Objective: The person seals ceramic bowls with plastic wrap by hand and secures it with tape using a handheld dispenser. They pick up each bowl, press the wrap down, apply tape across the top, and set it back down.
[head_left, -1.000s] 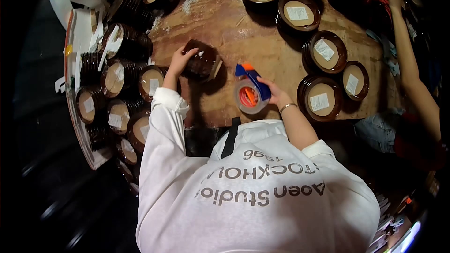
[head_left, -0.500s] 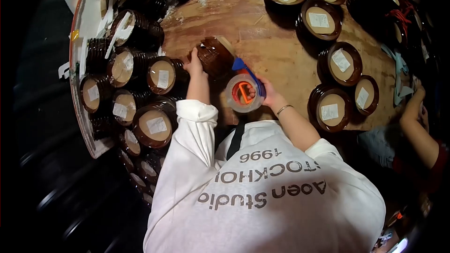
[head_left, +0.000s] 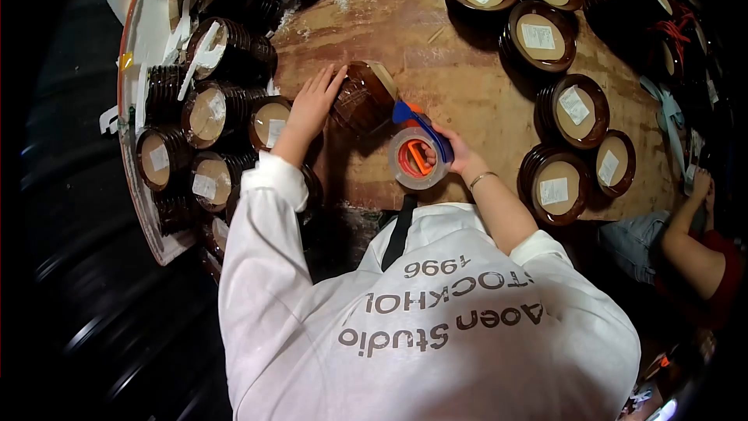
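A stack of glossy brown bowls (head_left: 360, 105) lies on its side on the wooden table, with a tan disc at its right end. My left hand (head_left: 313, 101) rests against the stack's left side, its fingers stretched out and fingertips on the brown surface. In my right hand (head_left: 456, 152) is a tape dispenser (head_left: 436, 140), blue and orange, with a roll of clear tape (head_left: 399, 169). The dispenser's blue head is right at the stack's right edge, and my right fingers wrap round the orange handle.
Stacked brown bowls with white labels stand on the left (head_left: 209, 113) and right (head_left: 573, 109) of the wooden table (head_left: 460, 86). White foam pieces (head_left: 206, 51) lie at the left. Another person's arm (head_left: 689, 226) is at the right edge.
My left hand has gone from gripping the stack's left end to lying on it with straightened fingers. The tape dispenser has shifted slightly right in view, as has the whole scene.
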A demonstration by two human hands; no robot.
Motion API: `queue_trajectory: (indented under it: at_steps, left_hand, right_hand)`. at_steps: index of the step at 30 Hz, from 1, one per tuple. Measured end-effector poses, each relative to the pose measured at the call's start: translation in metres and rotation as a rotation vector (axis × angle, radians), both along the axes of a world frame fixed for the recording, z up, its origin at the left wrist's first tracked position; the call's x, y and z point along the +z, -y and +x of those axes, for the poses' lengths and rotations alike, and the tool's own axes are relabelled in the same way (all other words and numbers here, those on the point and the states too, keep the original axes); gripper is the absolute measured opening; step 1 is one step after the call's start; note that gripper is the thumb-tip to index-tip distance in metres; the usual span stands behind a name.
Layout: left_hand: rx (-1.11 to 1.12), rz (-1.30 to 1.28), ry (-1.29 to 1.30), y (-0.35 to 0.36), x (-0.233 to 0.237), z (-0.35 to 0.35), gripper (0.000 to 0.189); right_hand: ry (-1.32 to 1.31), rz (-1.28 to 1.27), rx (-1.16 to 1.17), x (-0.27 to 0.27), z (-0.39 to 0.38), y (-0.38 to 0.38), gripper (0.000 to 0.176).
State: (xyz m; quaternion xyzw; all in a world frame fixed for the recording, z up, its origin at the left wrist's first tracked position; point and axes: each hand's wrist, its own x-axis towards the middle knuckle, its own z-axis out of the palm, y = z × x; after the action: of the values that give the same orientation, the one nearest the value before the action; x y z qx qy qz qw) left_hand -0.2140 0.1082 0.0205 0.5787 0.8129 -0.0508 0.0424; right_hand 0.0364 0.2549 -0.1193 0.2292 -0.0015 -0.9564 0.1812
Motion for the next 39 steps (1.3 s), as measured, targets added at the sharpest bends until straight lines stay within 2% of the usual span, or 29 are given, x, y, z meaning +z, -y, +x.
queue_trajectory:
  at_steps: [1, 2, 3, 6, 7, 9, 11, 12, 13, 15, 17, 18, 19, 21, 23, 25, 26, 27, 29, 30, 31, 33, 34, 39]
  left_hand:
    - [-0.134, 0.055, 0.146, -0.005, 0.0, -0.007, 0.07]
    - [-0.134, 0.074, 0.247, -0.009, -0.001, -0.012, 0.072]
    - [-0.149, 0.072, 0.247, -0.017, 0.002, -0.014, 0.072]
    - [-0.551, -0.124, 0.105, -0.034, 0.006, -0.012, 0.079]
    - [-0.556, -0.123, 0.108, -0.039, 0.005, -0.012, 0.079]
    - [-0.453, -0.16, 0.089, -0.046, 0.001, -0.005, 0.082]
    - [-0.378, -0.106, 0.17, -0.055, 0.0, -0.005, 0.085]
    - [-0.248, -0.135, 0.233, -0.059, 0.001, -0.005, 0.087]
    - [-0.119, -0.164, 0.293, -0.062, 0.001, -0.005, 0.09]
    - [-0.088, -0.139, 0.25, -0.067, -0.008, -0.01, 0.09]
    - [0.1, -0.206, 0.29, -0.067, -0.012, -0.014, 0.09]
    - [0.11, -0.085, 0.237, -0.064, -0.019, -0.016, 0.09]
    - [0.111, -0.088, 0.241, -0.058, -0.025, -0.018, 0.09]
    - [0.349, 0.044, 0.459, -0.052, -0.035, -0.018, 0.088]
    - [0.443, 0.039, 0.408, -0.048, -0.036, -0.006, 0.087]
    - [0.653, 0.2, 0.419, -0.041, -0.045, 0.004, 0.088]
    - [0.714, 0.325, 0.488, -0.037, -0.047, 0.009, 0.086]
    - [0.718, 0.334, 0.482, -0.028, -0.066, 0.005, 0.086]
    - [0.946, 0.564, 0.776, -0.01, -0.113, -0.007, 0.083]
    - [1.035, 0.533, 0.79, -0.01, -0.107, -0.003, 0.078]
    - [1.034, 0.55, 0.788, -0.018, -0.091, 0.004, 0.078]
    - [1.526, 0.619, 1.345, -0.025, -0.066, 0.017, 0.071]
    - [1.477, 0.624, 1.487, -0.021, -0.071, 0.012, 0.065]
    - [1.51, 0.726, 1.694, -0.009, -0.073, 0.013, 0.066]
  right_hand:
    - [-0.004, 0.002, -0.002, 0.002, 0.0, 0.0, 0.038]
    - [0.011, 0.005, 0.01, 0.004, 0.002, 0.001, 0.039]
    - [0.026, 0.009, 0.016, 0.005, 0.004, 0.002, 0.039]
    - [0.039, -0.006, -0.001, 0.005, 0.014, 0.003, 0.039]
    - [0.041, -0.015, 0.0, 0.002, 0.016, 0.002, 0.039]
    - [0.029, -0.025, -0.047, -0.008, 0.019, 0.007, 0.041]
    - [0.038, -0.142, -0.245, -0.013, 0.01, 0.003, 0.042]
    - [0.076, -0.074, -0.269, -0.008, 0.003, -0.002, 0.042]
    - [0.08, -0.077, -0.272, -0.007, 0.0, -0.005, 0.042]
    - [0.05, -0.042, -0.283, -0.001, -0.007, -0.014, 0.041]
    - [0.079, -0.018, -0.274, 0.01, -0.001, -0.014, 0.041]
    - [0.064, -0.067, -0.256, 0.012, 0.004, -0.014, 0.041]
    - [0.051, -0.116, -0.24, 0.015, 0.009, -0.013, 0.041]
    - [0.017, -0.136, -0.24, 0.033, 0.018, -0.007, 0.041]
    - [-0.018, -0.164, -0.234, 0.064, 0.016, 0.0, 0.04]
    - [0.111, 0.044, -0.252, 0.097, 0.007, 0.002, 0.04]
    - [0.082, 0.173, -0.199, 0.111, 0.003, 0.0, 0.04]
    - [0.074, 0.178, -0.193, 0.123, -0.001, 0.002, 0.04]
    - [0.088, 0.317, -0.049, 0.14, -0.009, 0.01, 0.038]
    - [0.125, 0.377, -0.055, 0.143, -0.016, 0.015, 0.037]
    - [0.115, 0.389, -0.051, 0.141, -0.023, 0.019, 0.037]
    - [0.102, 0.707, 0.004, 0.131, -0.035, 0.025, 0.037]
    - [0.105, 0.806, 0.025, 0.128, -0.043, 0.022, 0.039]
    - [-0.023, 1.015, 0.167, 0.115, -0.078, 0.007, 0.036]
